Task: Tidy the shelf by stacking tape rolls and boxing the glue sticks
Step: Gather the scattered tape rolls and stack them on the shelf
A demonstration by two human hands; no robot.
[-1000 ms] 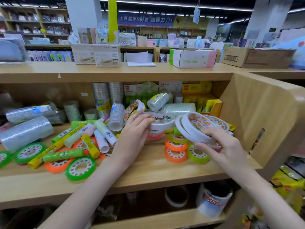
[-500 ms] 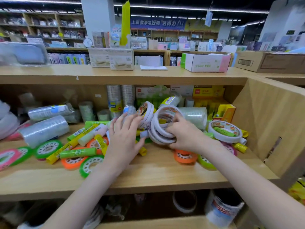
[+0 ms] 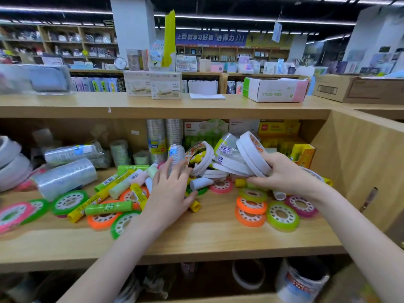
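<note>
Right hand (image 3: 282, 173) is now gripping a tilted bunch of white tape rolls (image 3: 251, 156), lifted right off the pile since a moment ago, while left hand (image 3: 170, 191), fingers spread, is reaching for another white roll (image 3: 200, 158) above scattered glue sticks (image 3: 109, 207) on the shelf (image 3: 218, 237); stacking barely begun.

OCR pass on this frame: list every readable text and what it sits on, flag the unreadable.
"上百款学习好物 选得力!!!": blue hanging banner at the back of the store.
"deli": white cardboard boxes on the top shelf, small, partly legible.
Green lettering, upside down: white, green and pink open box, not readable.
Barcode, digits too small: brown cardboard carton.
Glue stick labels and white tape roll prints: blurred.
</note>
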